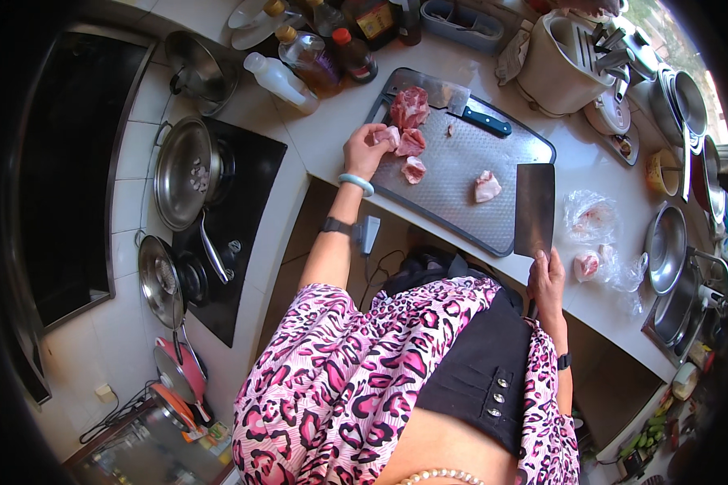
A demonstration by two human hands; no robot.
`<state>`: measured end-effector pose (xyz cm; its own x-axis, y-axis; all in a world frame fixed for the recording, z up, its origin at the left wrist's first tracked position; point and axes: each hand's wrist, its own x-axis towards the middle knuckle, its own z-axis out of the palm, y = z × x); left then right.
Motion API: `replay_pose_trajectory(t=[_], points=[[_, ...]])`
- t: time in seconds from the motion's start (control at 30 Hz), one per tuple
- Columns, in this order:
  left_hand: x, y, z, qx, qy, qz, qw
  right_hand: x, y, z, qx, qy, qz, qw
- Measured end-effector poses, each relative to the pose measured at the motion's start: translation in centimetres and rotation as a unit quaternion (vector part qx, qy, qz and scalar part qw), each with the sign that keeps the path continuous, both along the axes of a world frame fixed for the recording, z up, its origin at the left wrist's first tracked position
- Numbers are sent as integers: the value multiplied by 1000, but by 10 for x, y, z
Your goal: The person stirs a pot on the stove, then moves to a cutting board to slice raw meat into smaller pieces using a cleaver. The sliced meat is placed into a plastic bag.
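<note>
My left hand pinches a piece of raw meat at the left side of a metal cutting board with a dark rim. My right hand grips the handle of a cleaver, its broad blade over the board's right end. Beside the held piece lie two smaller meat chunks and a larger chunk. A pale, fatty piece lies apart, nearer the cleaver. A knife with a dark green handle rests along the board's far edge.
Bottles stand behind the board at the left, a knife block behind it at the right. Right of the cleaver are plastic bags, more meat and a metal bowl. A pan with pale pieces sits on the black cooktop.
</note>
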<state>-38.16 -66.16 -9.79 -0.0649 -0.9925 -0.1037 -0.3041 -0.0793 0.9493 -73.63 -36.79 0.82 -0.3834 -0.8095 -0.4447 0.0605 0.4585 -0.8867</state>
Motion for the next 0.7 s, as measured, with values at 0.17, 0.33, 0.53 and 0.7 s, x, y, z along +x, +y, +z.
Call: replay_pose_trajectory(t=[0.17,0.33,0.53,0.7], points=[[14,20,25,186,461,8,868,16,-4,-7,3,-10,-15,1000],[10,33,48,197,529,-70,823,26,-9,-16,-12,-12,0,1000],[-42,40,47,125,409,-144,892,24,-11,-13,14,20,21,999],[-85,37,24,59,343,-76,935,7,-4,4,19,297,244,923]])
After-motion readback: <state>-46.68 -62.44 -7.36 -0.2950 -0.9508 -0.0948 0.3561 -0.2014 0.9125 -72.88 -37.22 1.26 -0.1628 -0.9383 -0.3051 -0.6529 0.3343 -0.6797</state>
